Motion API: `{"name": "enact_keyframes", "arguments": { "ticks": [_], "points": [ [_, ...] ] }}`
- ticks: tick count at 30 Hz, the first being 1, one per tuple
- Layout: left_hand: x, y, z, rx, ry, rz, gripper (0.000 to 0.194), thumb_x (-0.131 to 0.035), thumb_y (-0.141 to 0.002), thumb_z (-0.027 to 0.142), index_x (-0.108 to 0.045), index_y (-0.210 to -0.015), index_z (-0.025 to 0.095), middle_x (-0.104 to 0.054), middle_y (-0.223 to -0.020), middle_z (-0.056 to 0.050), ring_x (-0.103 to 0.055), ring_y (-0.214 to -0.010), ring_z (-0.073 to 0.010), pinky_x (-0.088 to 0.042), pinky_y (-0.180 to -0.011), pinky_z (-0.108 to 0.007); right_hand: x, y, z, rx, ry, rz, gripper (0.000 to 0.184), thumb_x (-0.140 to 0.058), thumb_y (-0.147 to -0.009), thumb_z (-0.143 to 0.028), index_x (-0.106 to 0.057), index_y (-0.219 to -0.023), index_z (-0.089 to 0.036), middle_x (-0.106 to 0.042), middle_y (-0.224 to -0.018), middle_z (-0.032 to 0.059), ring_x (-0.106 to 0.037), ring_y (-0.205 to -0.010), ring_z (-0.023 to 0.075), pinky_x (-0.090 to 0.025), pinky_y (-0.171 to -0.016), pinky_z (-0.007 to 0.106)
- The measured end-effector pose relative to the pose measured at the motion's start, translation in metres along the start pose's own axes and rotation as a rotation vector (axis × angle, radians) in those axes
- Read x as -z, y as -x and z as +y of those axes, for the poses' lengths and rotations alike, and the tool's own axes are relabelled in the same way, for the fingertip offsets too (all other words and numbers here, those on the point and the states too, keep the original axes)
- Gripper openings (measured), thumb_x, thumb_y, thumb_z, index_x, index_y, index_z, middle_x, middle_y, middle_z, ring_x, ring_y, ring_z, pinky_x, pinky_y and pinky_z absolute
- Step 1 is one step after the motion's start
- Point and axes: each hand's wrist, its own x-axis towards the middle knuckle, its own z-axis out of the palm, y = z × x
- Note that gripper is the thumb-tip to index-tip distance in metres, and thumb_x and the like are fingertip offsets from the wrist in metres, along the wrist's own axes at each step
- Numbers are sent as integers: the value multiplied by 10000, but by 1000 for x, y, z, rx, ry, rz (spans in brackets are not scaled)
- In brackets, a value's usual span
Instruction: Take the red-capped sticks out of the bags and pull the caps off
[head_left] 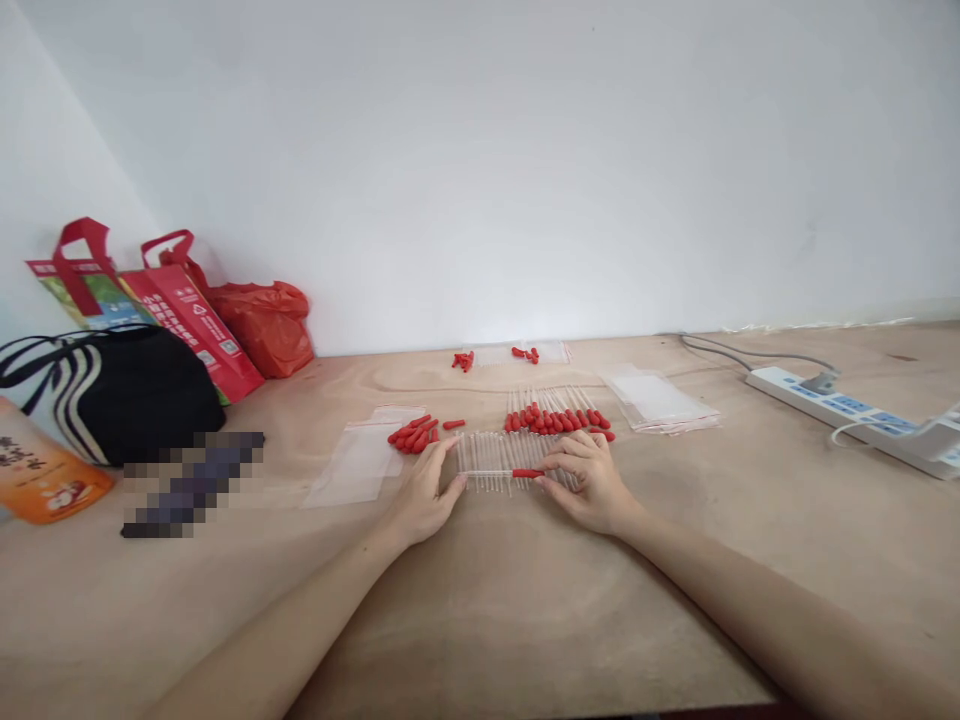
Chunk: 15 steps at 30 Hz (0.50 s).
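Note:
On a wooden table lies a row of clear thin tubes [491, 458]. My left hand [424, 492] rests at the row's left end, thumb and forefinger pinched on the tip of one tube. My right hand [589, 480] is curled at the right end, pinching a tube with a red cap [528, 473]. Just behind lies a row of tubes fitted with red caps [556, 419]. A loose heap of red caps [414, 434] sits left of the tubes, beside my left hand, on the edge of a clear zip bag [361, 458].
A stack of clear bags [660, 402] lies at the right. More red caps [463, 360] and bags lie by the wall. A white power strip [855, 415] with cables is far right. Red bags [196, 310], a black bag [127, 392] and an orange pouch [37, 462] stand at the left.

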Motion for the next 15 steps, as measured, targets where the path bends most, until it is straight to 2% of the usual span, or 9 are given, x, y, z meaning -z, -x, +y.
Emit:
{"name": "enact_keyframes", "arguments": {
  "ticks": [2, 5, 9, 11, 15],
  "points": [
    [2, 1, 5, -62, -40, 19, 430, -478, -779, 205, -381, -1198, 197, -469, -1193, -90, -434, -1121, -217, -376, -926, -396, 0, 0, 0, -7, -11, 7, 86, -564, -755, -267, -636, -785, -229, -613, -747, -3, -498, -731, 143, -290, -709, 334],
    [4, 1, 14, -226, -153, 81, 323, -504, -786, 251, -500, -1106, 200, -515, -1127, -86, -447, -1075, -230, -356, -916, -408, 0, 0, -2, -18, -43, -3, 92, -561, -762, -270, -637, -797, -231, -616, -757, -1, -494, -737, 145, -284, -722, 340],
    [1, 2, 24, -474, -275, 120, 175, -484, -828, 230, -597, -961, 231, -624, -845, -20, -523, -814, -170, -334, -865, -398, 0, 0, -9, -10, -93, -25, 97, -555, -770, -269, -634, -814, -234, -620, -755, -6, -490, -736, 144, -279, -733, 343],
    [-2, 3, 27, -524, -292, 142, 166, -459, -845, 198, -612, -902, 224, -624, -722, 2, -507, -697, -141, -342, -809, -368, 0, 0, -12, 0, -99, -35, 96, -549, -773, -262, -630, -814, -232, -622, -754, -8, -489, -733, 140, -278, -731, 339],
    [-4, 4, 30, -546, -301, 162, 184, -434, -861, 200, -618, -860, 208, -619, -699, -6, -490, -661, -133, -347, -733, -328, -4, 0, -17, 48, -34, 1, 145, -565, -761, -317, -626, -861, -231, -632, -800, 0, -496, -758, 143, -274, -743, 341]
  ]
}}
